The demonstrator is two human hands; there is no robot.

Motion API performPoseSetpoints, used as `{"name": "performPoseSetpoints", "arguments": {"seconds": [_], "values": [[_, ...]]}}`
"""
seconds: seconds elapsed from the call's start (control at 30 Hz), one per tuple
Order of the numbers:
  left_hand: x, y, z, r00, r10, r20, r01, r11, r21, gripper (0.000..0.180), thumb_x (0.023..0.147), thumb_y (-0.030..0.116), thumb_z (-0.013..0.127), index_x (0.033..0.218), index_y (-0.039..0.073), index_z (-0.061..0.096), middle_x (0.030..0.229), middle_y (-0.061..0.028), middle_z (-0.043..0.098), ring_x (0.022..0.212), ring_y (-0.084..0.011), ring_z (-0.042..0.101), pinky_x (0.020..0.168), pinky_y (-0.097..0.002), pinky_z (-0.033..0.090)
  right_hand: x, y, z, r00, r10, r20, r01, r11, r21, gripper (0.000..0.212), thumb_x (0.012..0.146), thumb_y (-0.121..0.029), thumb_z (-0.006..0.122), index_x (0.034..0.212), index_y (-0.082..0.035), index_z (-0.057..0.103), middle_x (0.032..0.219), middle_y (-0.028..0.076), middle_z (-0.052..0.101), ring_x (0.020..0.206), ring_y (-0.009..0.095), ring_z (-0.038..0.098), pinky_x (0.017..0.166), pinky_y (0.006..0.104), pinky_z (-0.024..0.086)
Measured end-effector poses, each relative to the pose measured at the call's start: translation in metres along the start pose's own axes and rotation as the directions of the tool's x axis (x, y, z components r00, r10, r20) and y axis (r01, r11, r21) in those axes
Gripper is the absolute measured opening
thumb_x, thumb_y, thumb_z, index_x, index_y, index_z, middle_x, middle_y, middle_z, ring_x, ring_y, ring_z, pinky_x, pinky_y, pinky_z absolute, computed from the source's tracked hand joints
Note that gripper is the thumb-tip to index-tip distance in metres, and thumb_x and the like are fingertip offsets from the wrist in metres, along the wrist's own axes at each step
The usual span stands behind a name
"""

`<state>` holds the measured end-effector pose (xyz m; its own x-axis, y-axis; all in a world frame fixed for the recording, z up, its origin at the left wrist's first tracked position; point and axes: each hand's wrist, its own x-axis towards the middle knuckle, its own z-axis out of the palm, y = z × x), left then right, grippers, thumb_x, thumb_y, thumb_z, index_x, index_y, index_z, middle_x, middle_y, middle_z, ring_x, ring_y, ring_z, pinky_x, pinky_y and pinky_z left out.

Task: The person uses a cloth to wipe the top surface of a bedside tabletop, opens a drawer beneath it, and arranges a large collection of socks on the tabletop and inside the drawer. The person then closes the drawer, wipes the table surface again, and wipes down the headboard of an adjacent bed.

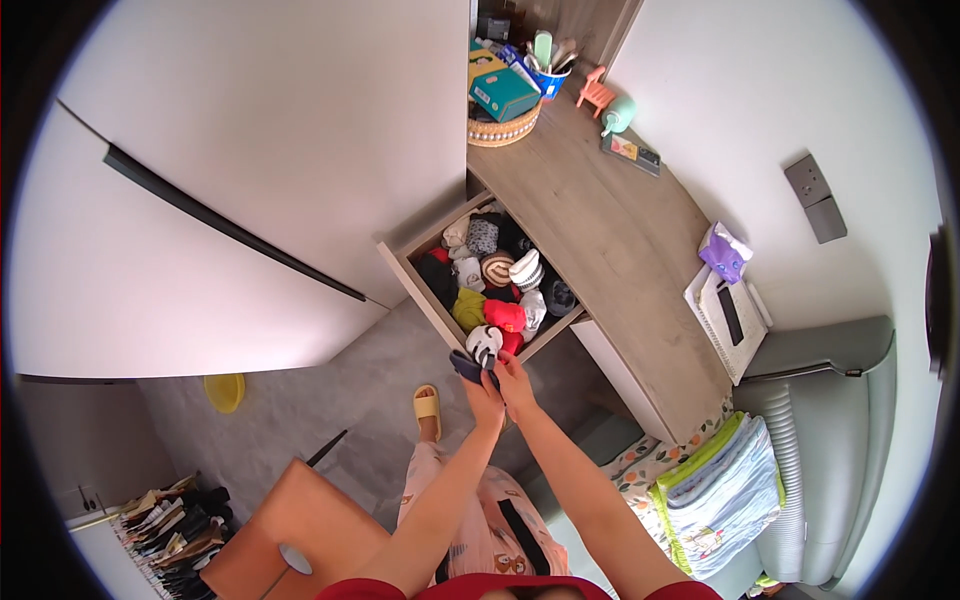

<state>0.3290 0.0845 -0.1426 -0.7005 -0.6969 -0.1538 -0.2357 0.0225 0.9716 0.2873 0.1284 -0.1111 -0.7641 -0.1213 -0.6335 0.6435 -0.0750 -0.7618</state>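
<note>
Both hands meet at the near corner of an open drawer [398,268]. My left hand [484,398] grips a dark navy piece of cloth [466,366] that looks like a folded sock. Against its right side, the fingers of my right hand [514,385] are closed, pinching the same cloth. Just beyond them lies a white and black rolled bundle [484,342]. Several balled-up socks or small garments fill the drawer, among them a red bundle [504,316], an olive bundle [468,309], a brown striped roll [497,268] and a white striped bundle [526,270].
The drawer juts from under a wooden desk [620,240], beside a white cabinet [270,150]. A woven basket [505,130] stands at the desk's far end. An orange chair [300,530] is at lower left, and folded towels [720,500] lie on a grey seat at right.
</note>
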Motion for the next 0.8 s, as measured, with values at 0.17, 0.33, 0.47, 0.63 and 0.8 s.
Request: {"name": "performPoseSetpoints", "arguments": {"seconds": [0.17, 0.33, 0.47, 0.63, 0.8], "values": [[-0.015, 0.013, -0.024, 0.975, -0.191, 0.116, 0.143, 0.932, 0.332, 0.033, 0.088, 0.020, 0.050, 0.113, -0.002, 0.049, 0.091, -0.0276, 0.061, 0.087, -0.0444, 0.058, 0.077, -0.0459, 0.046, 0.012, -0.007, 0.005, 0.984, 0.012, -0.180, -0.031, 0.994, -0.105, 0.031, 0.081, -0.008, 0.062, 0.109, 0.001, 0.052, 0.083, 0.006, 0.061, 0.073, 0.013, 0.056, 0.065, 0.0265, 0.045], [0.005, 0.031, -0.064, 0.987, -0.155, 0.052, 0.132, 0.942, 0.308, 0.032, 0.088, 0.025, 0.053, 0.102, -0.003, 0.055, 0.095, -0.0247, 0.060, 0.088, -0.0392, 0.058, 0.077, -0.0434, 0.046, 0.020, -0.015, -0.011, 0.907, -0.357, -0.224, 0.307, 0.924, -0.228, 0.045, 0.084, -0.016, 0.062, 0.123, -0.001, 0.046, 0.094, 0.005, 0.061, 0.076, 0.011, 0.055, 0.065, 0.0252, 0.044], [0.036, 0.074, -0.083, 0.938, -0.298, 0.179, 0.347, 0.810, -0.472, 0.038, 0.091, 0.029, 0.052, 0.114, -0.002, 0.050, 0.108, -0.0118, 0.059, 0.091, -0.0253, 0.058, 0.082, -0.0359, 0.046, -0.057, -0.070, 0.022, 0.968, -0.150, 0.200, 0.128, 0.985, 0.119, 0.051, 0.083, -0.026, 0.065, 0.127, -0.009, 0.046, 0.102, 0.004, 0.059, 0.089, 0.012, 0.053, 0.077, 0.0253, 0.043], [0.027, 0.135, -0.017, 0.648, -0.348, 0.678, 0.522, 0.851, -0.062, 0.064, 0.093, 0.053, 0.030, 0.128, 0.001, 0.042, 0.118, -0.0130, 0.054, 0.105, -0.0237, 0.052, 0.094, -0.0349, 0.039, -0.077, -0.087, -0.030, 0.986, -0.167, 0.007, 0.165, 0.979, 0.116, 0.035, 0.080, -0.016, 0.066, 0.110, -0.004, 0.055, 0.091, 0.006, 0.062, 0.075, 0.015, 0.060, 0.066, 0.0271, 0.049], [0.049, 0.126, -0.023, 0.757, 0.469, 0.455, -0.624, 0.725, 0.292, 0.054, 0.079, 0.019, 0.063, 0.128, 0.006, 0.043, 0.122, -0.0223, 0.046, 0.111, -0.0375, 0.045, 0.097, -0.0420, 0.036, -0.065, -0.123, -0.091, 0.899, -0.066, -0.432, 0.295, 0.821, 0.489, 0.030, 0.081, -0.015, 0.065, 0.106, -0.006, 0.051, 0.087, 0.009, 0.060, 0.066, 0.021, 0.060, 0.054, 0.0313, 0.050]]}}
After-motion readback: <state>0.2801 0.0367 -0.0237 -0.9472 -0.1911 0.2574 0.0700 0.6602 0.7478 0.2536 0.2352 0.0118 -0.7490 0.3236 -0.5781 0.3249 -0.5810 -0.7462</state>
